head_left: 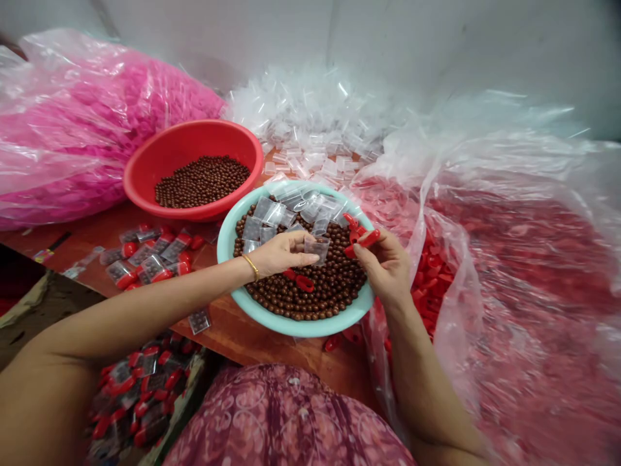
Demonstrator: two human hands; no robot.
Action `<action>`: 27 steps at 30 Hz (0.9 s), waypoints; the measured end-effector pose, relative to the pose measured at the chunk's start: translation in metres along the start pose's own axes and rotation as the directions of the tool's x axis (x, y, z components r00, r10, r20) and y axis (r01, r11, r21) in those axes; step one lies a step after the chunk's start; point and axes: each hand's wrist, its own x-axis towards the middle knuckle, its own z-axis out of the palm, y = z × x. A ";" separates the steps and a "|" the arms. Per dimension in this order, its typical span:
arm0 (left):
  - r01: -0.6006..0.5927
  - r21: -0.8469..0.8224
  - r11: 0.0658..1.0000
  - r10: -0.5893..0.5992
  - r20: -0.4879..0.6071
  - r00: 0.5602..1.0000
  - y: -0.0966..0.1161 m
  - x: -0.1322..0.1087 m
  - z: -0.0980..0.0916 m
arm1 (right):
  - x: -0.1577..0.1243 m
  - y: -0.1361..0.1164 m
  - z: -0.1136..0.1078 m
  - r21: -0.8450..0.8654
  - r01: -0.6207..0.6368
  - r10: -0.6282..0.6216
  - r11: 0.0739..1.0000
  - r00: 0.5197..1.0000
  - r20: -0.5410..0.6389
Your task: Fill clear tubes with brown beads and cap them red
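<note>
Over a pale turquoise basin (252, 318) of small brown balls (310, 304), my left hand (281, 251) pinches a small clear plastic container (317, 250) between thumb and fingers. My right hand (387, 265), at the basin's right rim, grips several red plastic caps (363, 237). A loose red cap (305, 283) with a ring-shaped end lies on the balls just under my left hand. More clear containers (276, 210) are heaped on the balls at the back of the basin. Whether the held container has anything in it, I cannot tell.
Behind stands a red basin (140, 175) with brown balls. Filled red-capped containers (155, 255) lie on the table (247, 340) at left; more fill a box (140, 388) below. Bags of pink pieces (97, 129) and red caps (431, 278) flank the basins. Clear containers (310, 129) pile up behind.
</note>
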 end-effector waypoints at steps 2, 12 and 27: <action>-0.028 -0.014 1.000 0.028 -0.014 1.000 0.001 -0.003 -0.001 | 0.000 -0.001 -0.001 0.024 0.003 -0.003 1.000 1.000 -0.001; -0.053 -0.090 0.995 0.051 -0.025 0.998 0.004 -0.007 -0.005 | -0.011 -0.009 -0.002 -0.276 0.094 -0.065 0.956 0.991 0.113; -0.012 -0.126 0.992 -0.004 -0.125 0.992 0.010 -0.007 -0.004 | 0.000 -0.042 0.006 -0.839 0.390 0.267 0.380 0.822 0.503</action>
